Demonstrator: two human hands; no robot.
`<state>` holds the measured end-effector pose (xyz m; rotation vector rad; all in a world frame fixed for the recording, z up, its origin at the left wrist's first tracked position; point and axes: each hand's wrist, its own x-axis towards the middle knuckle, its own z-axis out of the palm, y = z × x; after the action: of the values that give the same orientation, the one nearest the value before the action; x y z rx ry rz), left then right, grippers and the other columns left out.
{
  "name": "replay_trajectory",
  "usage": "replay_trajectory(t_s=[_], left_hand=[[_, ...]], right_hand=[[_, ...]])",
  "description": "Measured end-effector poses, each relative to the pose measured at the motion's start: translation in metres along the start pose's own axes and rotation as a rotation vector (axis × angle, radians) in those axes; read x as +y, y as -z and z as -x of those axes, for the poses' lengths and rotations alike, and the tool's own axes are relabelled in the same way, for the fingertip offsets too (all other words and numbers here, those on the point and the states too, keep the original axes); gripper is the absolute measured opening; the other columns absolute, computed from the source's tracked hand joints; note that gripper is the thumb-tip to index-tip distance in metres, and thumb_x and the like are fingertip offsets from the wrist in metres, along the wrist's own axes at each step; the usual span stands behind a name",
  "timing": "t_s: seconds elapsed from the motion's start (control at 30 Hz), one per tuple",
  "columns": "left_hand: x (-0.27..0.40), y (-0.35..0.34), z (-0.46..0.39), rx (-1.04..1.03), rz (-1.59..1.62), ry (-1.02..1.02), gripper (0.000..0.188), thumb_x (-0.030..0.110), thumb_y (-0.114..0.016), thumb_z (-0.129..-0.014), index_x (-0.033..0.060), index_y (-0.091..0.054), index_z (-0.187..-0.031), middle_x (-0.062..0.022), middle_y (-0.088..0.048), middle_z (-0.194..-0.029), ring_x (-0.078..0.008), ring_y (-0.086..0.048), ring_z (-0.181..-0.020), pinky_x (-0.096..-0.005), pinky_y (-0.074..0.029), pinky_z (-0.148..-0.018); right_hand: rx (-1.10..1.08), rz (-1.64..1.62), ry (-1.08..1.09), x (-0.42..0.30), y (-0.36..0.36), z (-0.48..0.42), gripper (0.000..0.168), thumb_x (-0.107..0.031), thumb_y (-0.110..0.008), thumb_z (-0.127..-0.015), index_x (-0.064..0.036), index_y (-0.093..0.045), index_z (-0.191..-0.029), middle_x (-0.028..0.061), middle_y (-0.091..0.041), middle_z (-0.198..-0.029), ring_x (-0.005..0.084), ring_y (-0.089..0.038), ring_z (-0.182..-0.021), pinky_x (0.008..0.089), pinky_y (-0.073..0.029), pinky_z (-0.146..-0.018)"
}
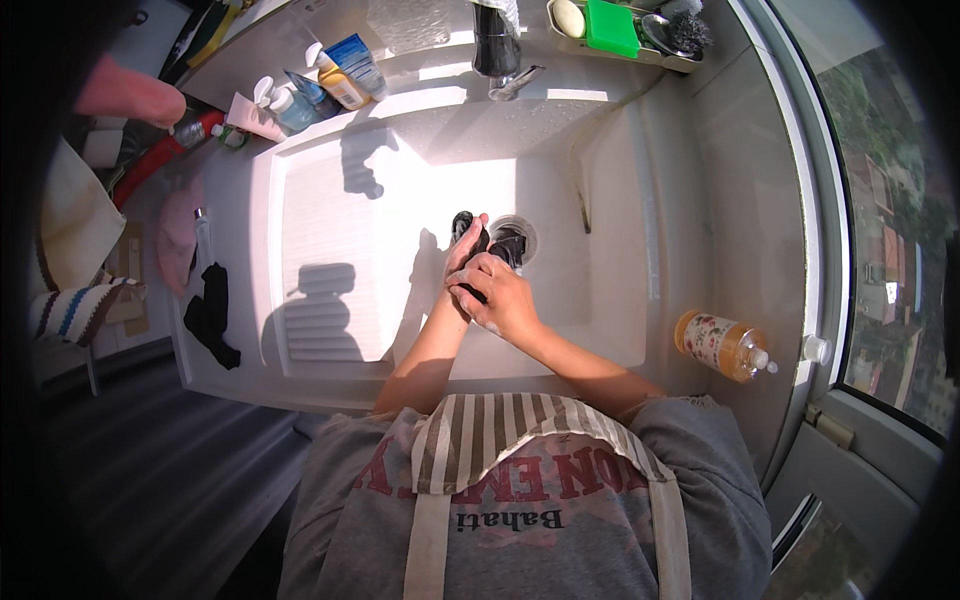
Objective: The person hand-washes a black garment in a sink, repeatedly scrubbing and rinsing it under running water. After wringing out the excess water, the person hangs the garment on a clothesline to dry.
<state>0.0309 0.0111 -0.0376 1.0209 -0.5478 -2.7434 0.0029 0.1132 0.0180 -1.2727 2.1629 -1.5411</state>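
Over the white sink basin (600,285), both hands grip a wet black cloth that looks like a sock (462,220), with suds on skin and fabric. My left hand (465,247) has it along the palm, one end showing past the fingertips. Crossing over the left wrist and palm, my right hand (501,291) presses on the lower part of the cloth. Just beyond my knuckles, more dark fabric (511,246) hangs over the round drain (531,238); I cannot tell whether it is the same piece.
A ribbed washboard slope (322,225) fills the left side. Another black sock (211,315) lies on the left ledge. The faucet (498,52) stands at the back, bottles (341,79) to its left, a soap tray (574,46) to its right. An amber bottle (712,341) rests on the right ledge.
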Motion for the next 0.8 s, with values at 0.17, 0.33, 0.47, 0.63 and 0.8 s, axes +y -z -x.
replay_trajectory(t_s=[0.17, 0.33, 0.47, 0.63, 0.8], left_hand=[[-0.024, -0.025, 0.011, 0.264, -0.113, -0.105, 0.058, 0.046, -0.058, -0.086, 0.0036, -0.044, -0.123, -0.0026, -0.054, -0.101, -0.0163, -0.053, -0.096, -0.0328, -0.046, -0.081], [0.0, -0.042, 0.029, 0.062, 0.014, 0.006, 0.05, 0.056, -0.046, -0.087, 0.0097, -0.049, -0.103, -0.003, -0.055, -0.094, -0.0175, -0.055, -0.09, -0.0332, -0.047, -0.078], [-0.014, -0.06, 0.033, 0.285, 0.056, 0.029, 0.037, 0.044, -0.046, -0.092, 0.0088, -0.053, -0.103, -0.0026, -0.057, -0.089, -0.017, -0.058, -0.08, -0.0301, -0.047, -0.067], [-0.012, 0.037, -0.02, -0.526, 0.2, 0.157, 0.037, 0.045, -0.039, -0.092, 0.0103, -0.052, -0.093, -0.0051, -0.056, -0.086, -0.0168, -0.057, -0.078, -0.0334, -0.047, -0.067], [-0.025, -0.043, 0.021, 0.14, -0.064, 0.011, 0.029, 0.033, -0.043, -0.093, 0.0083, -0.053, -0.104, -0.004, -0.058, -0.094, -0.0165, -0.057, -0.088, -0.0316, -0.048, -0.077]], right_hand=[[0.211, 0.32, -0.222, 0.044, -0.004, -0.029, 0.033, -0.027, -0.063, -0.077, -0.005, -0.052, -0.055, 0.0084, -0.051, -0.057, 0.0272, -0.052, -0.052, 0.0384, -0.04, -0.046], [0.262, 0.201, -0.079, 0.019, -0.006, -0.017, 0.032, -0.027, -0.063, -0.076, -0.007, -0.055, -0.053, 0.0066, -0.056, -0.06, 0.0281, -0.052, -0.053, 0.0384, -0.042, -0.049], [0.161, 0.204, -0.249, 0.046, 0.003, -0.029, 0.032, -0.026, -0.062, -0.08, -0.004, -0.059, -0.057, 0.0114, -0.058, -0.062, 0.0281, -0.053, -0.054, 0.0378, -0.043, -0.051], [0.072, 0.22, -0.021, 0.0, -0.004, -0.02, 0.029, -0.032, -0.055, -0.082, -0.008, -0.061, -0.067, 0.015, -0.057, -0.061, 0.0318, -0.058, -0.062, 0.0397, -0.046, -0.059], [0.166, 0.28, -0.398, 0.067, 0.007, -0.039, 0.032, -0.027, -0.056, -0.081, -0.004, -0.061, -0.06, 0.0126, -0.059, -0.062, 0.0324, -0.057, -0.056, 0.0404, -0.045, -0.053]])
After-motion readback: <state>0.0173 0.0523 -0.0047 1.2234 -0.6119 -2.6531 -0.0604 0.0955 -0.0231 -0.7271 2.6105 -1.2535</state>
